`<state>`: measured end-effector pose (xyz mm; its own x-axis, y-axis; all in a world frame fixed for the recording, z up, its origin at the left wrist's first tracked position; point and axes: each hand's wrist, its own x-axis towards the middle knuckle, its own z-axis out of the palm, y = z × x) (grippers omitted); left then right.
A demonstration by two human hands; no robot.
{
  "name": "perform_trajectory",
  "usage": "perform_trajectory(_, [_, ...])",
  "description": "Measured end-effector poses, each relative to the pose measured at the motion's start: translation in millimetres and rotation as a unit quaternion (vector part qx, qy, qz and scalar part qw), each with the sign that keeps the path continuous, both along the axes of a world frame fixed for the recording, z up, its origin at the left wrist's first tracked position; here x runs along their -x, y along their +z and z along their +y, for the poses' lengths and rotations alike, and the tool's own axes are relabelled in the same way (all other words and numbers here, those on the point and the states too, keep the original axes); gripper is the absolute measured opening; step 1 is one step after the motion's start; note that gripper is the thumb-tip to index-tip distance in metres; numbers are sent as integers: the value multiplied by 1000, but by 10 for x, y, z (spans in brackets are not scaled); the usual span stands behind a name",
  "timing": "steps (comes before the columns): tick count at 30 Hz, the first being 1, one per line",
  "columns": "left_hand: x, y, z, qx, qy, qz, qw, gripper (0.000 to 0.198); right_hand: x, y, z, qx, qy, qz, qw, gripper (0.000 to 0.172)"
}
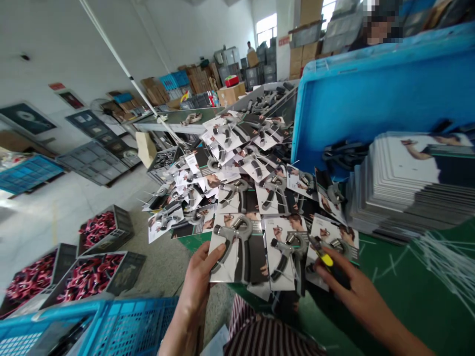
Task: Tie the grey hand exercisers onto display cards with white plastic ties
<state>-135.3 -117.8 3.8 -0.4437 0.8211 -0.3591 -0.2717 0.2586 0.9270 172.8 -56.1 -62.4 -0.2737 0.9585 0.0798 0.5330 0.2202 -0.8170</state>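
Note:
My left hand (198, 277) pinches the left edge of a printed card (256, 252) that carries a grey-and-black hand grip strengthener (243, 247) with a metal spring. In my right hand (347, 284) is a pair of cutting pliers (328, 262) with yellow-and-black handles, its tip pointing up and left. Below that tip lies another carded grip strengthener (287, 254); whether they touch I cannot tell. Further carded grippers (272, 193) lie in rows beyond my hands, rising into a loose heap (230, 133). Thin white ties stick out from several of them.
A stack of printed cards (393, 173) stands on the green table (408, 296) at right, before a tilted blue crate (371, 94). White ties (445, 267) lie at the right edge. Grey bins of pink-and-black parts (96, 277) and a blue basket (137, 326) sit lower left. A person (250, 48) stands far back.

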Motion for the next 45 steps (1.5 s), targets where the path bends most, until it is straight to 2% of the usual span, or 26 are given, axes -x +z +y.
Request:
perform_trajectory(2, [-108,-5,-17,14,-18,-19,1000,33,19,135,65,-63,80,-72,992,48])
perform_trajectory(5, [-244,-42,4,18,-50,-34,998,41,-3,403,161,-163,168,-172,957,60])
perform_trajectory(8, [-280,-65,16,26,-78,-33,996,45,-50,684,246,-232,212,-242,918,70])
perform_trajectory(12, [-269,-72,-26,52,-147,-23,988,44,-51,964,363,-271,259,-297,878,77])
perform_trajectory(15, [-307,-53,-65,61,-212,-9,975,39,15,1071,448,-299,306,-278,860,71])
perform_trajectory(17, [-344,-26,-58,54,-235,5,971,39,75,1112,489,-323,339,-273,841,66])
perform_trajectory(19, [-373,8,-19,38,-243,28,969,39,132,1146,512,-371,362,-301,800,59])
perform_trajectory(23, [-392,67,117,19,-277,90,956,41,191,1206,526,-489,365,-375,698,49])
perform_trajectory(25, [-394,84,189,15,-288,121,950,43,183,1218,521,-511,345,-403,677,48])
perform_trajectory(30, [-424,102,341,-9,-294,111,949,41,112,1162,510,-499,290,-438,689,50])
perform_trajectory(35, [-465,37,458,-17,-289,92,953,38,19,1006,634,-455,290,-434,722,40])
perform_trajectory(37, [-483,-20,489,-6,-287,73,955,38,-32,940,701,-428,308,-421,738,35])
perform_trajectory(40, [-514,-105,509,15,-309,45,950,36,-126,857,736,-391,353,-399,750,38])
perform_trajectory(43, [-537,-150,532,23,-340,68,938,34,-212,804,659,-336,418,-374,757,33])
perform_trajectory(45, [-547,-140,572,9,-324,88,942,35,-252,794,575,-283,467,-345,763,27])
